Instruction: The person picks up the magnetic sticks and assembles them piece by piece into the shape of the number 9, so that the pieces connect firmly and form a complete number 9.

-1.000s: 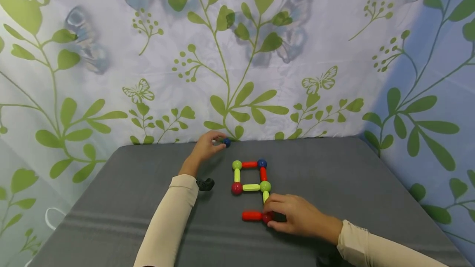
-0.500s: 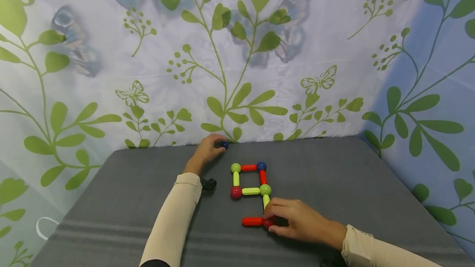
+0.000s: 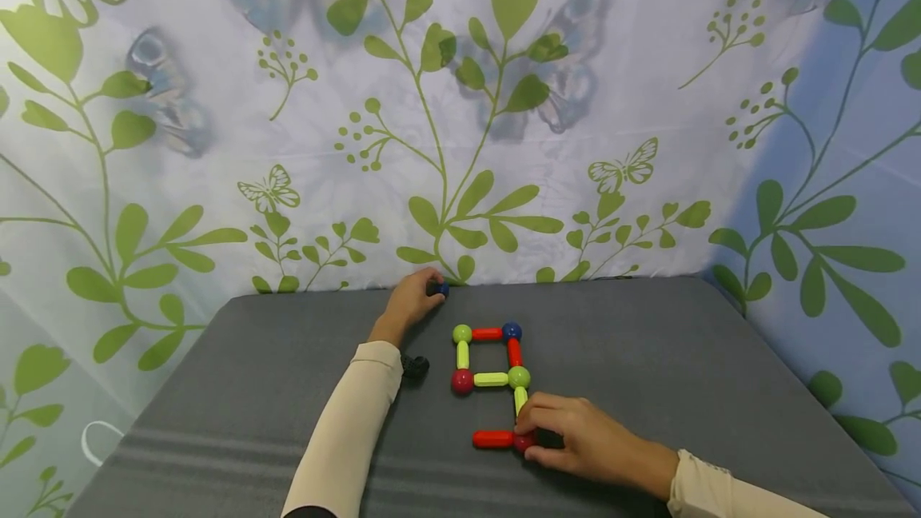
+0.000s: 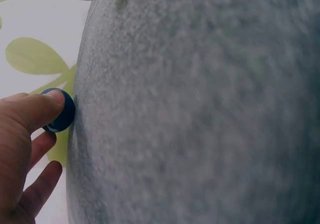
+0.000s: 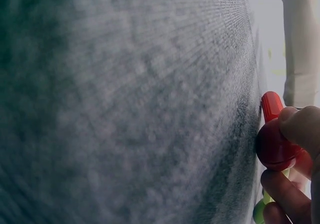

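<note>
At the back edge of the table, my left hand pinches a blue ball between thumb and fingers. Its other fingers hang loosely apart in the left wrist view. My right hand grips a red ball at the near right corner of a figure made of balls and rods. A red rod sticks out leftward from that ball. Above it a yellow-green rod, partly hidden by the fingers, runs up to a green ball. That ball belongs to a square of rods and balls.
The square's other corners are a red ball, a green ball and a blue ball. Everything lies on a grey cloth-covered table. Behind it hangs a leaf-printed curtain. A dark strap is at the left wrist.
My left hand has edged right and its fingers have closed in on the blue ball. The right hand stays on the red ball. The head view shifts slightly.
</note>
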Action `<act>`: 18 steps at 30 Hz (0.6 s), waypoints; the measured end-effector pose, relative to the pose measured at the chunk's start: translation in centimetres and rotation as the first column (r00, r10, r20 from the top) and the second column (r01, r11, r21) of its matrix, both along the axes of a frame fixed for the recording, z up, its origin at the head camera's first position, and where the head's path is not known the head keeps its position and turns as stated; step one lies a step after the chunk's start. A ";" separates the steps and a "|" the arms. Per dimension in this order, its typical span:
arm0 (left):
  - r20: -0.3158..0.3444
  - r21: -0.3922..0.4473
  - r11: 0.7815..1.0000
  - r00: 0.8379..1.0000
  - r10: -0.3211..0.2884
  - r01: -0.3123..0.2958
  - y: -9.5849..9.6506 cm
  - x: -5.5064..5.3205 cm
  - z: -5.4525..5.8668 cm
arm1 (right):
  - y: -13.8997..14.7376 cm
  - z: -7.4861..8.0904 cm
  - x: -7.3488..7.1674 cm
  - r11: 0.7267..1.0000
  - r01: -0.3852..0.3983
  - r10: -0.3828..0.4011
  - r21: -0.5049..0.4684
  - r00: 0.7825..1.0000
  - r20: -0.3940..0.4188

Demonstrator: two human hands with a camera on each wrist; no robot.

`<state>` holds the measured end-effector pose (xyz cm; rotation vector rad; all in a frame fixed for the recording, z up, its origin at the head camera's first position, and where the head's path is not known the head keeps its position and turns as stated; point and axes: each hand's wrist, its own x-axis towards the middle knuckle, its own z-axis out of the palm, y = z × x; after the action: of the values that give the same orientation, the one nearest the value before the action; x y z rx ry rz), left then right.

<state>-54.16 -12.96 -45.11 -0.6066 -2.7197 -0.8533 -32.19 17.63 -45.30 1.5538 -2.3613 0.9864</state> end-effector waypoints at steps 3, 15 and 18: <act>-0.009 -0.036 0.999 1.000 -0.004 0.003 0.3 0.0 0.1 | 0.0 0.0 0.0 1.000 0.007 -0.007 0.002 1.000 0.007; -0.004 0.095 0.992 0.996 -0.086 0.086 -1.4 2.4 1.3 | 0.0 0.1 0.2 1.000 0.016 -0.016 0.000 1.000 0.018; 0.000 0.114 0.984 0.990 -0.138 0.137 -1.5 3.6 1.5 | 0.0 0.0 0.2 1.000 0.018 -0.018 0.003 1.000 0.018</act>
<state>-50.53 -14.48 -43.62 -0.7751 -2.6378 -1.0378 -31.99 17.66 -45.34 1.5281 -2.3857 0.9971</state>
